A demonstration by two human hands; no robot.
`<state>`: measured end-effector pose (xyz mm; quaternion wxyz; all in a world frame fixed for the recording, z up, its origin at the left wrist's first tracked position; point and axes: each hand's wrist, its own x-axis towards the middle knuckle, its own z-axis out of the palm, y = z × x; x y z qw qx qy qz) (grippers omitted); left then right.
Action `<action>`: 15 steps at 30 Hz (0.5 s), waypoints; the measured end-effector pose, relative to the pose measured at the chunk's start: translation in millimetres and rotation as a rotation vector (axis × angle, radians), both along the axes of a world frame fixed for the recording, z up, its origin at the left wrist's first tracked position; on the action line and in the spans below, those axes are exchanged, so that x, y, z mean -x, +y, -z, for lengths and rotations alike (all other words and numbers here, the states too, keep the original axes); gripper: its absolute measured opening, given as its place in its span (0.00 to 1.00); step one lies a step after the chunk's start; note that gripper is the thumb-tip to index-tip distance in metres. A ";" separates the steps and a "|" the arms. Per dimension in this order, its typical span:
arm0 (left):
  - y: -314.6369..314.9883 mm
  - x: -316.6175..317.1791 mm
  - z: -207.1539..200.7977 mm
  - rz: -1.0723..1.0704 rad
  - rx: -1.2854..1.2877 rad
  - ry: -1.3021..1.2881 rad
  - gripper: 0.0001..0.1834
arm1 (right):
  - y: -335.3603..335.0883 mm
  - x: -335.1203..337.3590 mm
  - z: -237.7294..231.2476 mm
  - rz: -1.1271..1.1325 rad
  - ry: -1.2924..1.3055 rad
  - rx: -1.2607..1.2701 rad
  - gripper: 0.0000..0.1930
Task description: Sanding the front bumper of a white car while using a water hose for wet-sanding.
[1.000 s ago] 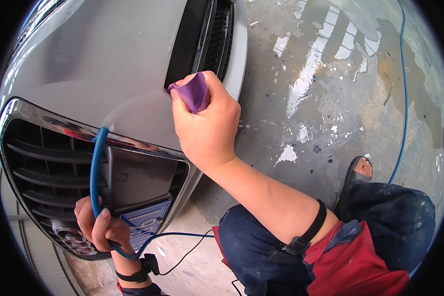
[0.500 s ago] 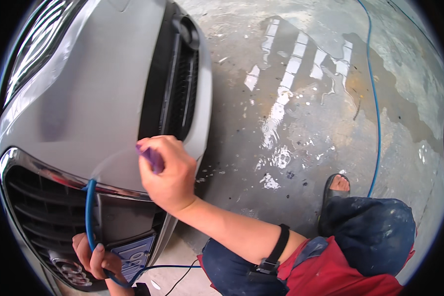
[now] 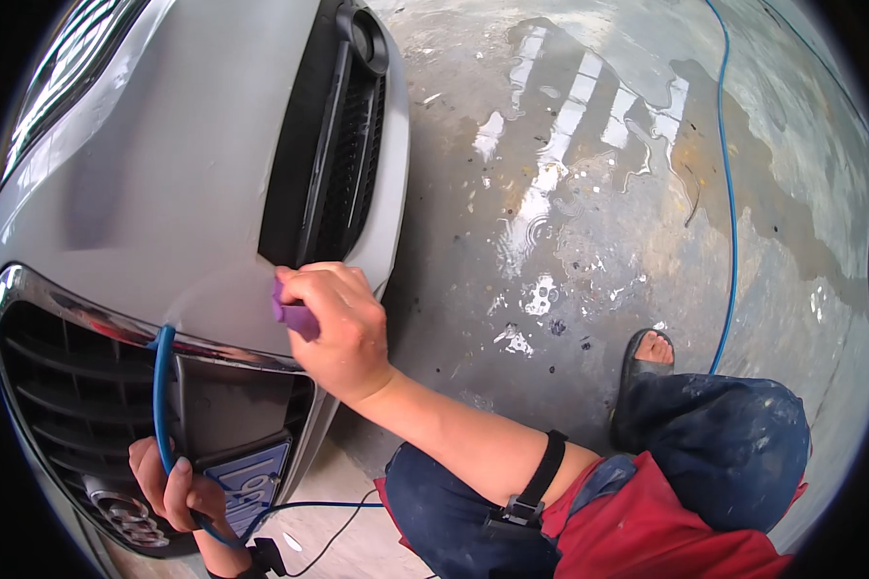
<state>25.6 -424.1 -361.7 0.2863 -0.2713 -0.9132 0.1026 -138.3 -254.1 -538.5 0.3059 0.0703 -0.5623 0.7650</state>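
Observation:
My right hand (image 3: 346,333) is closed around a small purple block (image 3: 297,317), kind not clear, against the lower part of the silver car bumper (image 3: 179,174), just below the corner of the black lower grille (image 3: 343,183). Most of the block's underside is hidden. At the lower left, the fingers of my left hand (image 3: 182,492) are wrapped round a thin blue hose (image 3: 160,391). Its end rests at the chrome trim (image 3: 87,317) of the main grille (image 3: 68,386), and a faint spray of water spreads from it over the paint toward the block.
Wet concrete floor (image 3: 473,318) with puddles lies to the right of the car. A blue hose (image 3: 729,193) runs along it. My sandalled foot (image 3: 652,352) and bent knees are at the lower right. A blue licence plate (image 3: 251,478) is beside my left hand.
My right hand has slid the purple block slightly rightward along the bumper, away from the hose end. The whole view has shifted a little. My left hand still holds the hose.

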 end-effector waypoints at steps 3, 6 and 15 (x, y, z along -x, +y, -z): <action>3.1 3.5 5.4 0.013 -0.018 -0.034 0.19 | 5.2 -6.8 27.7 0.040 0.017 -0.149 0.12; -0.6 2.2 5.7 0.023 -0.021 -0.052 0.19 | 4.4 -9.5 40.9 0.085 0.054 -0.228 0.13; 9.5 8.3 4.0 0.008 -0.015 -0.054 0.18 | 20.6 -4.7 65.0 0.102 0.183 -0.479 0.04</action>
